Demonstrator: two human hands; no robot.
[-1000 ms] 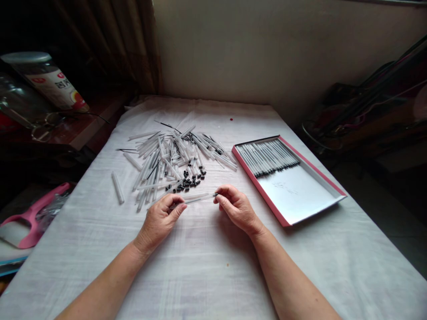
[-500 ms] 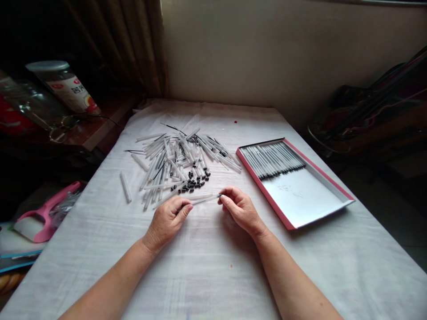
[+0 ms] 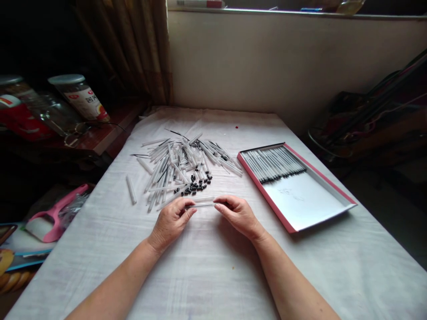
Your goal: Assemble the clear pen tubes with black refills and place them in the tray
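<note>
My left hand [image 3: 171,220] and my right hand [image 3: 238,215] are close together over the near side of the table, fingers pinched. Between them runs a thin translucent pen barrel [image 3: 204,205], one end in each hand. A second pale tube [image 3: 204,198] shows just behind it; I cannot tell whether it is also held. Beyond the fingers lies a heap of translucent pen barrels [image 3: 163,171] mixed with thin dark refills. Several small black end plugs [image 3: 193,187] lie at the heap's near edge. The fingers hide the ends of the held barrel.
To the right, a shallow pink-edged box [image 3: 271,202] holds a row of pens [image 3: 273,160] with black ends. One loose barrel [image 3: 131,190] lies left of the heap. Jars [image 3: 80,98] and eyeglasses [image 3: 75,133] sit on a side cabinet; a pink-handled object [image 3: 60,213] is at lower left.
My right fingers have closed over the barrel end, where a dark tip showed before. The hands are slightly closer together and the barrel lies more level. The camera has tilted up a little.
</note>
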